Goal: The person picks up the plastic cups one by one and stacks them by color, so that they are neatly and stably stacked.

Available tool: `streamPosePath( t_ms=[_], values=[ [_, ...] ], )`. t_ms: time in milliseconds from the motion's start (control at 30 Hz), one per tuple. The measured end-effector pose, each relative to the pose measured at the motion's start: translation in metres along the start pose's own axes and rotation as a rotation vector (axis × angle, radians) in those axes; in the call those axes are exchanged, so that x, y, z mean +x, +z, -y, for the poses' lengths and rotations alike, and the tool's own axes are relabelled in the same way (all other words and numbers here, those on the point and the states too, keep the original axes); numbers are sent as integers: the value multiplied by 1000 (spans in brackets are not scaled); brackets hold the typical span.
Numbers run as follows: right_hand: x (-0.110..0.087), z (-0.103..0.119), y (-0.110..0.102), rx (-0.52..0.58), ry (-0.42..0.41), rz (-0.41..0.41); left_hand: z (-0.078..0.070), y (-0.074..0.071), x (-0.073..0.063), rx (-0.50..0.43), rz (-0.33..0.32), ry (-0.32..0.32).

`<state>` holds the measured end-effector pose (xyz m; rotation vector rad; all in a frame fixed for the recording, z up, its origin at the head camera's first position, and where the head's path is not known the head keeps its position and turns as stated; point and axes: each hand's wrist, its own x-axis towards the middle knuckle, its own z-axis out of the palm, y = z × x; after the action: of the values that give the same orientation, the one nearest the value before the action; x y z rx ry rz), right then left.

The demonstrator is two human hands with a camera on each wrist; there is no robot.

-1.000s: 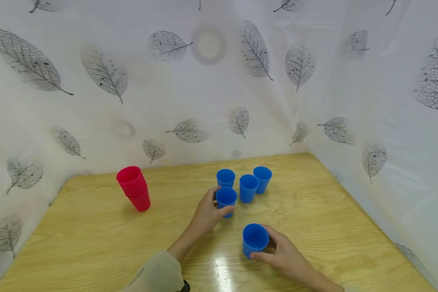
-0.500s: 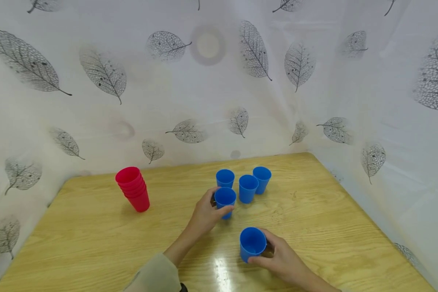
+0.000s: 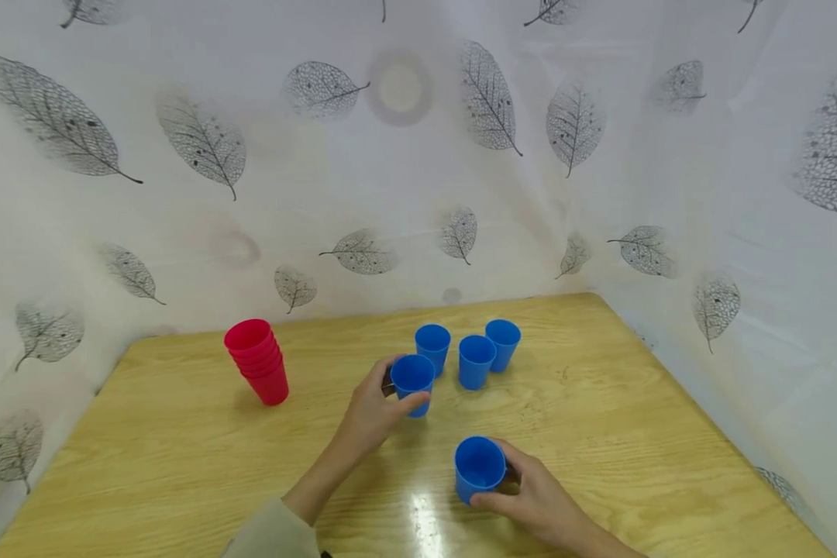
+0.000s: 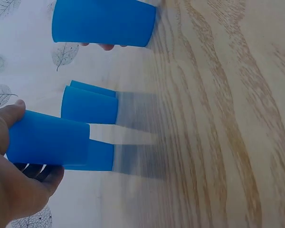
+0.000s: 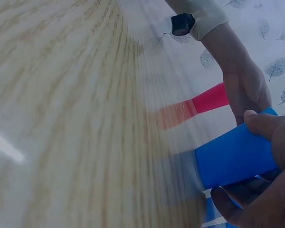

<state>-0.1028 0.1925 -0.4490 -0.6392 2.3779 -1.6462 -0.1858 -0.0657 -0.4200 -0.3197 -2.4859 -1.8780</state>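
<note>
Grasping a blue cup [image 3: 411, 373], mouth up and lifted off the desk [image 3: 146, 465]: the person's left hand [image 3: 371, 412] | right hand [image 3: 535, 497] grips a second blue cup [image 3: 477, 467], nearer and to the right, mouth up | three more blue cups [image 3: 476, 363] stand beyond the first, to its right | red cup stack [image 3: 260, 363] stands far left

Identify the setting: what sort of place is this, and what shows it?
Likely an improvised tabletop recording or practice spot; the room beyond isn't visible. Signs: wood-grain table, pale leaf-print sheeting behind it and at both sides, and plain blue cups set out on it.
</note>
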Motion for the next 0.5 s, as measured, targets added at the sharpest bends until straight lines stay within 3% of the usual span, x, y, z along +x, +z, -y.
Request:
streamPosePath(
  t_ms=[200,500],
  values=[
    [2,0,3,5,5,3,-3,-13,-6,17,-18,-28],
    [6,1,6,-13,-14,-11,-11,-32,-15,29,-38,-18]
  ],
)
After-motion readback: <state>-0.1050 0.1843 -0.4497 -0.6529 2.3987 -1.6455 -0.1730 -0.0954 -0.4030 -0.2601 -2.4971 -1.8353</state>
